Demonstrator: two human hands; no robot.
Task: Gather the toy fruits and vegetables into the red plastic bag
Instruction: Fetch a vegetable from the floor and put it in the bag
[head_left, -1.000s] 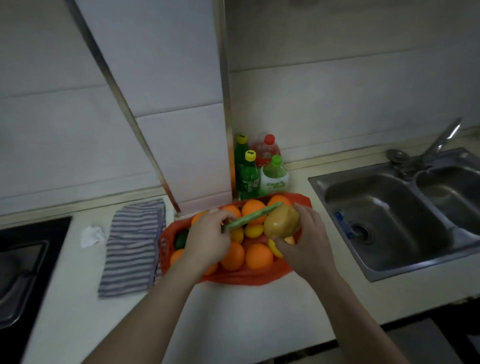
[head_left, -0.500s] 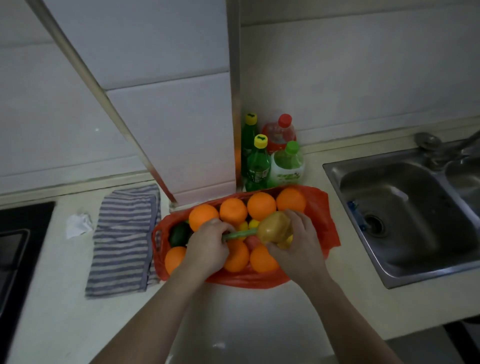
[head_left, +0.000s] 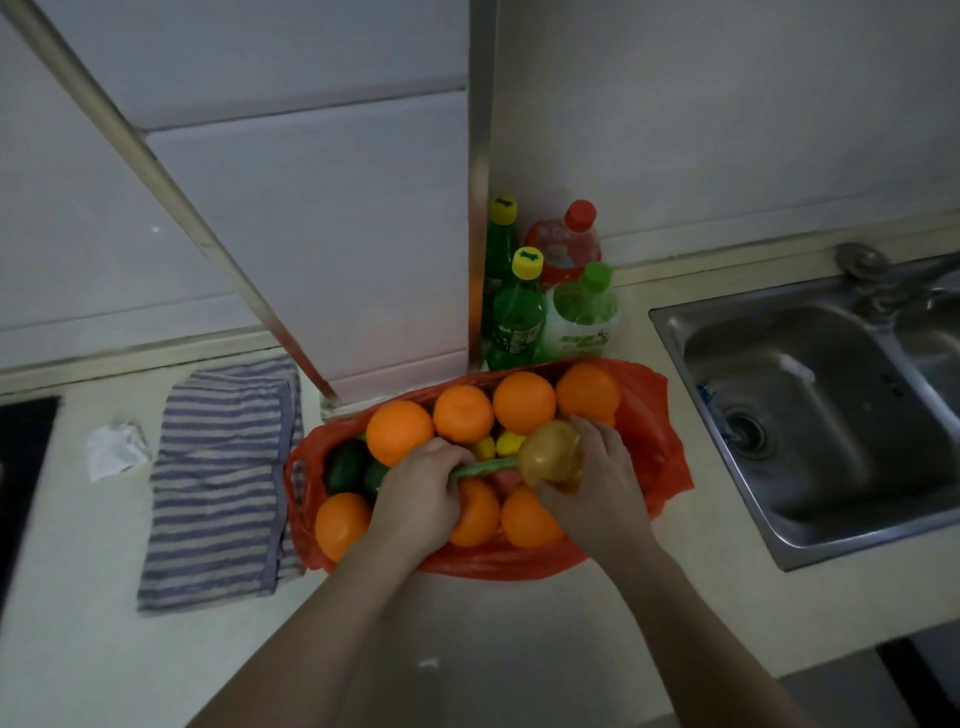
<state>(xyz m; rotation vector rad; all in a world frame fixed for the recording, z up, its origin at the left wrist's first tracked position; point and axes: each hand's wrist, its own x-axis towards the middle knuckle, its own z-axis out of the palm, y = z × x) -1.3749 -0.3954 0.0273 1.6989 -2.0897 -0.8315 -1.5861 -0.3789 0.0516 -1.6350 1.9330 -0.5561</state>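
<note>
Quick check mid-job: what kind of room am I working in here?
Most likely a home kitchen: a stainless steel sink with a faucet set in the countertop, and a striped towel.

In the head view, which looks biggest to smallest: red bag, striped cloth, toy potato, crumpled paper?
1. red bag
2. striped cloth
3. toy potato and crumpled paper look about alike, too close to rank.

Thin glossy red plastic bag (head_left: 660, 415); smooth plastic oranges (head_left: 400, 431); brushed metal sink (head_left: 810, 415), right; striped woven cloth (head_left: 223, 483), left; crumpled paper (head_left: 114, 449); smooth bench (head_left: 467, 623).
</note>
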